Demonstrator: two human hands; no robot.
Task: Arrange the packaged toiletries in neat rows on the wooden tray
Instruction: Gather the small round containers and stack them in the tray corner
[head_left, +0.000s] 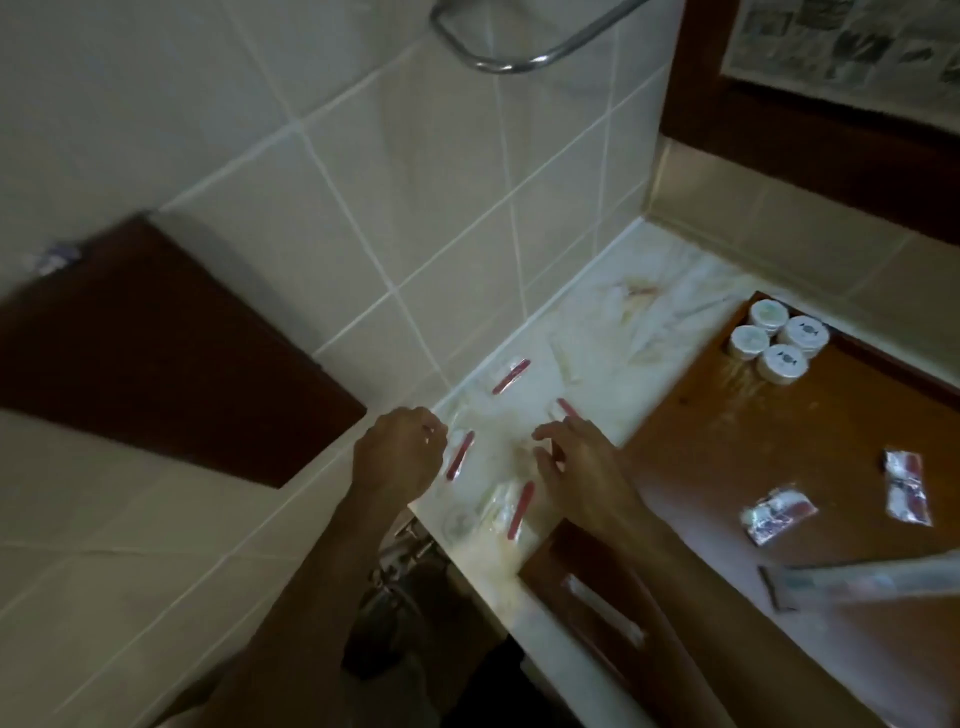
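gathering step: left hand (399, 451) loosely curled, right hand (576, 457) spread, both empty, over red-striped packets (460, 455) at the counter's (597, 364) left edge (blurred); next, carry one onto the wooden tray (727, 441).

Dim light is falling on pale wall tiles (322, 171) beyond the hands. A chrome rail (498, 62) is hanging above them. A marble table (644, 322) is lying beneath them, a dark wooden frame (810, 150) sitting far right.

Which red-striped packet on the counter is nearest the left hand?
The packet just right of the left hand, beside its fingers. The other three lie farther off.
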